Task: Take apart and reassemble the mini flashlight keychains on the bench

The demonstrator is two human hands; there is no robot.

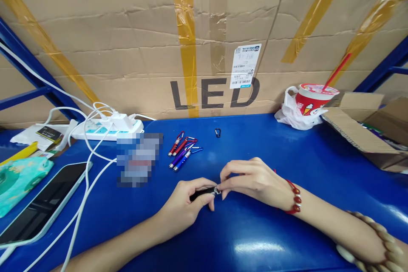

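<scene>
My left hand is wrapped round a small black keychain flashlight, most of its body hidden by the fingers. A silver metal loop sticks out at its right end. At that loop, the thumb and fingertips of my right hand are pinched together. Beyond the hands lie several little keychain flashlights in red, purple and blue, with carabiner clips at their far ends. A loose black carabiner rests by itself on the blue table.
A white power strip with plugs and trailing white cables occupies the left, beside a phone and a green packet. At right are a red cup in a plastic bag and an open cardboard box. A large carton stands behind.
</scene>
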